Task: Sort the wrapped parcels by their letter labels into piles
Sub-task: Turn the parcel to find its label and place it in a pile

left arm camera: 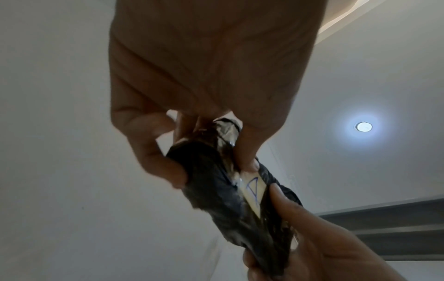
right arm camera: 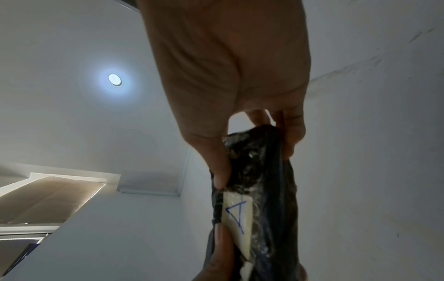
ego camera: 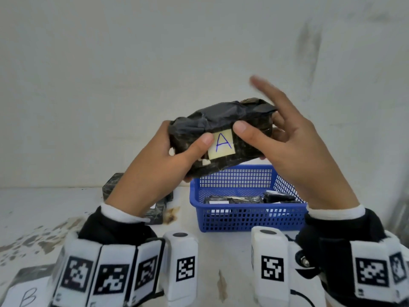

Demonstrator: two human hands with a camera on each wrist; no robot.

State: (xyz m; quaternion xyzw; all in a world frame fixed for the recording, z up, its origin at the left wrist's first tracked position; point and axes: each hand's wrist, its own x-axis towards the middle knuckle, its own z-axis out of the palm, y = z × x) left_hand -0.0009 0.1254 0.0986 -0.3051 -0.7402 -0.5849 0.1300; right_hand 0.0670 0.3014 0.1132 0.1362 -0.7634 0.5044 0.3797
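Observation:
A black wrapped parcel (ego camera: 221, 120) with a yellow label marked "A" (ego camera: 222, 144) is held up in the air in front of me, above the blue basket (ego camera: 243, 218). My left hand (ego camera: 177, 151) grips its left end, thumb beside the label. My right hand (ego camera: 276, 134) holds the right end, thumb pressed at the label's upper right, index finger raised free. The wrist views show the same parcel (left arm camera: 216, 190) (right arm camera: 264, 180) pinched between thumbs and fingers. More black parcels (ego camera: 232, 199) with white labels lie in the basket.
Dark parcels (ego camera: 115, 185) are stacked on the white table (ego camera: 44, 207) to the left of the basket, partly hidden by my left wrist. A parcel labelled "B" (ego camera: 28, 295) lies at the near left corner. A white wall stands behind the table.

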